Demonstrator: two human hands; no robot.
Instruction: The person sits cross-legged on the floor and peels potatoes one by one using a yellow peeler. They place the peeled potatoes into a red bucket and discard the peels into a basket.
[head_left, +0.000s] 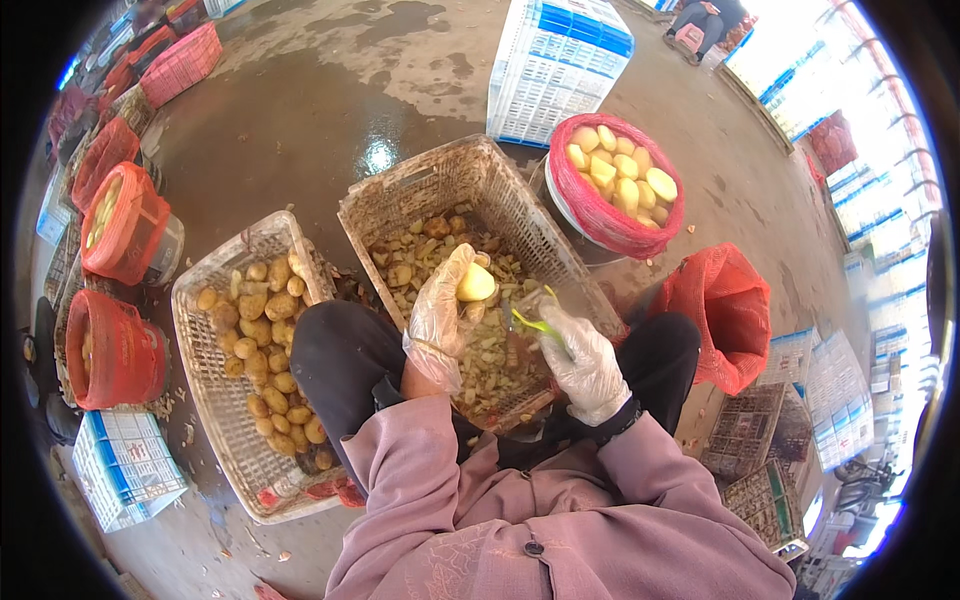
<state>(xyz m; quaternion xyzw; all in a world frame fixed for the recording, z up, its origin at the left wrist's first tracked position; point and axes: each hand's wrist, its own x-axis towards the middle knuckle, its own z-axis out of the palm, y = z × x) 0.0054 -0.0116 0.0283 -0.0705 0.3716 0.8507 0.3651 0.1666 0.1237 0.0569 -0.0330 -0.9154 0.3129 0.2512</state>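
My left hand (442, 315), in a clear plastic glove, holds a peeled potato (476, 283) over a dirty plastic crate (420, 176) between my knees. My right hand (581, 360), gloved too, is closed around a peeler with a yellow-green handle (534, 322), its blade pointing towards the potato but apart from it. Potato peelings (491, 375) and a few brown potatoes lie in the crate. Beside my left knee, a second crate (202, 375) holds many unpeeled potatoes (259, 330). Peeled potatoes (622, 172) fill a bucket lined with pink-red mesh (671, 225), beyond the crate at the right.
An open red mesh bag (720, 315) stands by my right knee. White and blue crates (559, 75) are stacked ahead. At the left are mesh-covered buckets (124, 225) and more crates (127, 469). The concrete floor (300, 127) is wet. A seated person (705, 26) is at the far right.
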